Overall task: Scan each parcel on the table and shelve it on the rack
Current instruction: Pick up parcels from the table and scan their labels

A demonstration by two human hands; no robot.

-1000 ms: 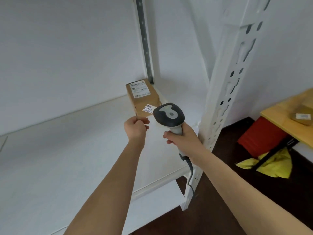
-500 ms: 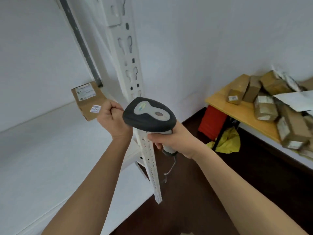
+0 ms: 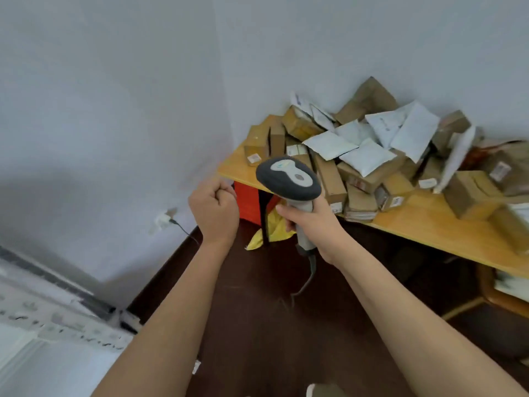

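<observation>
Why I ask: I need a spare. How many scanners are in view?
1. The scanner is gripped in the right hand, held up before the table's left corner. Others could lie hidden under the parcels.

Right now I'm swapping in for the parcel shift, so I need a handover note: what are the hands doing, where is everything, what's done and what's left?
Left hand: curled in a fist, holding nothing.
Right hand: grips the barcode scanner by its handle, cable hanging down.
Parcels: a heap of cardboard boxes and white mailers lies on the wooden table, ahead and to the right.
Rack: only a blurred edge shows at lower left.
Done: no parcel in hand.
Left: scan and shelve the whole heap.
</observation>
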